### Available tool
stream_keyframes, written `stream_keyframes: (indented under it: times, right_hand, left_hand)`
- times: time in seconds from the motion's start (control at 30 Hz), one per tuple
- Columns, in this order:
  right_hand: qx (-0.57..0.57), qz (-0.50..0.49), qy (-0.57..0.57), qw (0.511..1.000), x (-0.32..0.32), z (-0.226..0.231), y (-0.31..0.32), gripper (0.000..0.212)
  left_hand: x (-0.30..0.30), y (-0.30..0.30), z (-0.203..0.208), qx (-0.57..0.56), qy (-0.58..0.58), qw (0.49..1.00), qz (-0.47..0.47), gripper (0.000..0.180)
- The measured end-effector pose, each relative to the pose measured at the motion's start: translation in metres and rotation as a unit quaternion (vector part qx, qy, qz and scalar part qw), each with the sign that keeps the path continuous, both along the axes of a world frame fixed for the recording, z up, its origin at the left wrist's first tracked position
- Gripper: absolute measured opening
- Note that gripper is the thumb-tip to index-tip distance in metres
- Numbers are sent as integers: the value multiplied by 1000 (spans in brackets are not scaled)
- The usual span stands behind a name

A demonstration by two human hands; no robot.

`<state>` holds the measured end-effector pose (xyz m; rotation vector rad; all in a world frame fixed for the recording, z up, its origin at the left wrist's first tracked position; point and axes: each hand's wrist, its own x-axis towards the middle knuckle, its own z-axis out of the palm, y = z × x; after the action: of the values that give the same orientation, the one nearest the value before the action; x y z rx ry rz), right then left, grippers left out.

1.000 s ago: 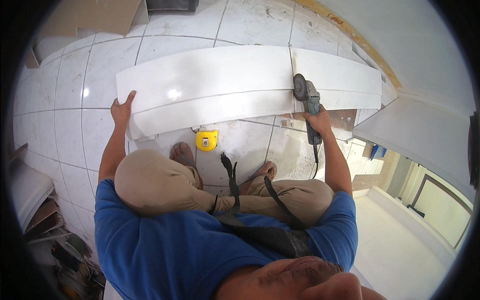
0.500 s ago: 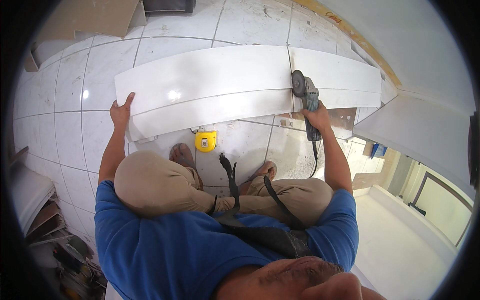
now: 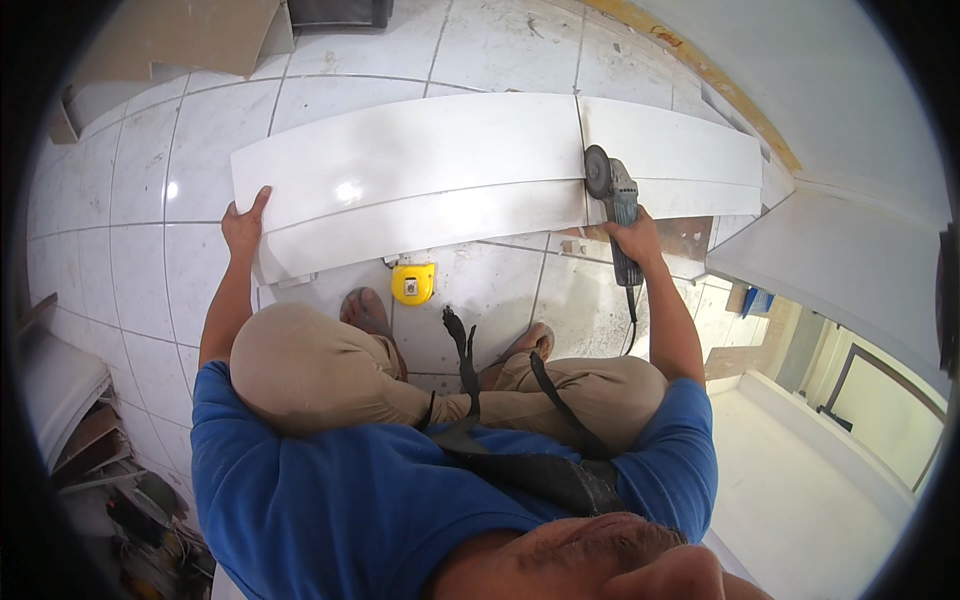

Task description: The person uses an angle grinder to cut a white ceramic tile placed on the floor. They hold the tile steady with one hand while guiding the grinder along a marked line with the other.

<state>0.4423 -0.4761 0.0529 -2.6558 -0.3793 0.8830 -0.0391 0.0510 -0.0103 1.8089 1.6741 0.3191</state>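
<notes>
A long white panel (image 3: 420, 150) lies across the floor before me, with a lengthwise line along it and a dark cut line crossing it toward the right. My left hand (image 3: 243, 225) grips the panel's left end, thumb on top and the other fingers mostly hidden at the edge. Wrapped round the body of an angle grinder (image 3: 624, 205) is my right hand (image 3: 637, 238). The grinder's disc stands at the crosswise cut line; whether it touches the panel or spins I cannot tell. A black cord runs back from its handle.
On the tiles between my feet and the panel sits a yellow tape measure (image 3: 412, 285). Brown board (image 3: 690, 236) shows under the panel's right part. Brown sheets (image 3: 170, 35) stand at the far left, offcuts (image 3: 90, 440) at the near left. A white surface (image 3: 780, 480) lies at the near right.
</notes>
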Motion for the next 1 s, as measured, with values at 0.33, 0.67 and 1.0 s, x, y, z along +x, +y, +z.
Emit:
stream_keyframes:
  times: [0.33, 0.67, 1.0]
  right_hand:
    - [22, -5, 5, 1000, -9, -1, -14, 73]
    - [10, 10, -20, 1000, -4, -3, -6, 72]
    - [5, -22, 15, 1000, 5, -5, 4, 75]
  left_hand:
    - [5, -3, 12, -19, 16, 1000, 1, 80]
    - [1, -1, 4, -16, 11, 1000, 5, 80]
    - [10, -6, 20, -21, 29, 999, -3, 84]
